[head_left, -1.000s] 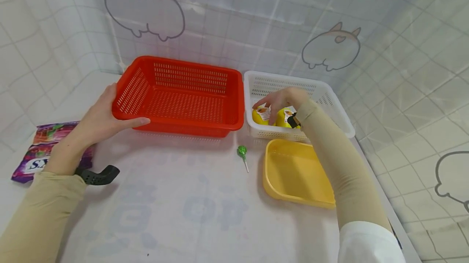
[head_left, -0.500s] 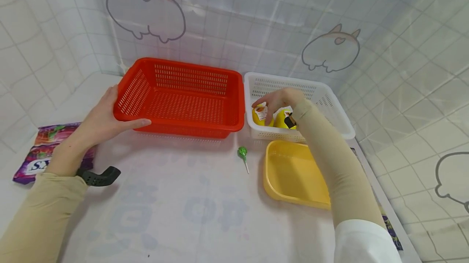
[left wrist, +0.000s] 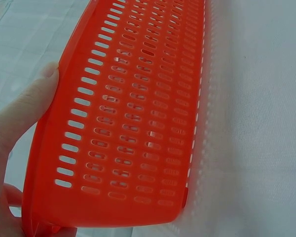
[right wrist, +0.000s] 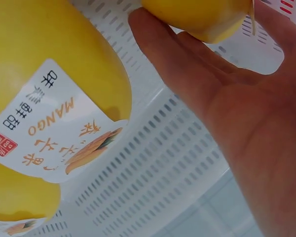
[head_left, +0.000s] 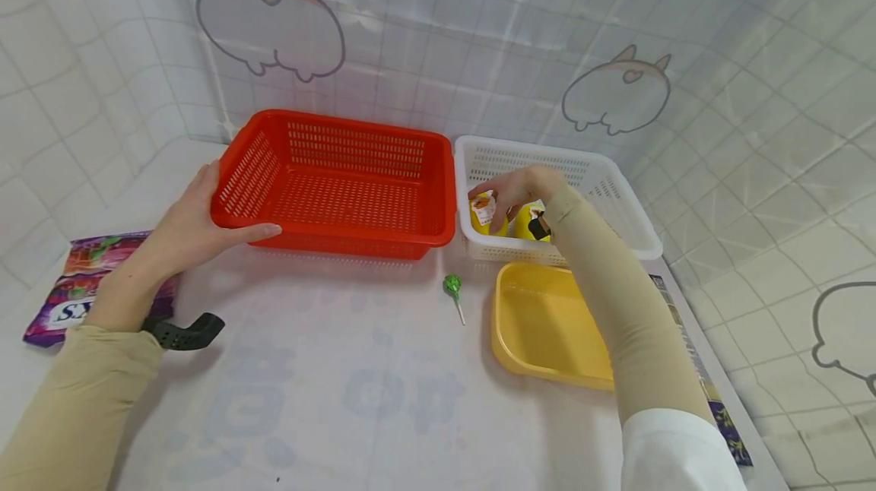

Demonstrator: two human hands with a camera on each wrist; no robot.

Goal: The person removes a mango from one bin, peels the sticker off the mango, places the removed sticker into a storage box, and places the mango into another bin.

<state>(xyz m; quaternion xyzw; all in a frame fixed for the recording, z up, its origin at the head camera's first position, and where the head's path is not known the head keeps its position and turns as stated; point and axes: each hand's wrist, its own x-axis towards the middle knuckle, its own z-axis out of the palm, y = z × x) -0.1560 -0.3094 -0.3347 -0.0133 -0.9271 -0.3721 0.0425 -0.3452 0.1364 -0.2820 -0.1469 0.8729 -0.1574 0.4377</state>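
Note:
At the near left corner of the red basket, my left hand grips the rim, thumb along the front and fingers at the left side. The left wrist view has the thumb against the basket's slotted wall. My right hand reaches into the white basket and holds a yellow mango between thumb and fingers. Its white label faces up in the head view. Beside it lies another mango with a printed "MANGO" label; more yellow fruit shows at the lower left of the right wrist view.
A green lollipop lies on the table between the baskets and me. Right of it stands a yellow tray, partly behind my right forearm. A purple snack bag lies at the left, and a dark printed packet at the right edge.
My right hand has closed around the left mango and tipped it slightly, so its label shows more. The left hand stays on the red basket.

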